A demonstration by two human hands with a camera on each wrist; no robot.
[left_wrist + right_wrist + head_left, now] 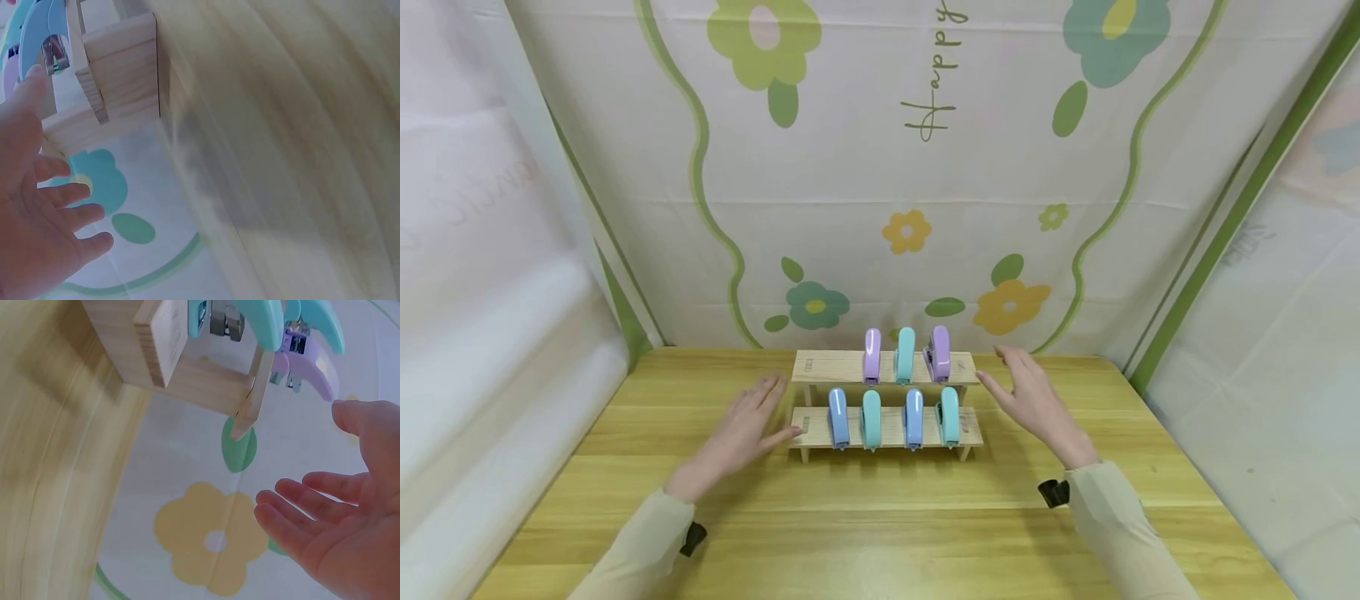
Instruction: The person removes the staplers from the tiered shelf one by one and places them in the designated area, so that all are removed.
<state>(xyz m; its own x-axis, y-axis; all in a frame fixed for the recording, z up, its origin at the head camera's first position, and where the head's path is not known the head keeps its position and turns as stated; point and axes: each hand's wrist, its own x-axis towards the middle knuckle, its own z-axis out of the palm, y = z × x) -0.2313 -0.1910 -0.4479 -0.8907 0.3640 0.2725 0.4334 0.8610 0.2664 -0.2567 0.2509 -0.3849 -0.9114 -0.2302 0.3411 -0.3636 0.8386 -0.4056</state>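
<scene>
A two-tier wooden rack (835, 367) stands on the table with several staplers on it. The upper tier bears a purple stapler (872, 357), a teal stapler (905, 355) and another purple stapler (938, 355). Blue staplers (838, 418) alternate with teal staplers (871, 419) along the lower tier. At the rack's left end is my left hand (741, 429), fingers spread, thumb pointing at the lower board. My right hand (1033, 396) hovers off the right end, its thumb near the upper board's corner. Both palms face the rack, and neither hand holds anything.
A wooden table (880, 525) carries the rack near its back edge. Behind it rises a white cloth backdrop (835, 183) printed with flowers, and pale cloth walls (1292, 317) close off both sides. Dark wrist straps (1054, 493) show at the sleeves.
</scene>
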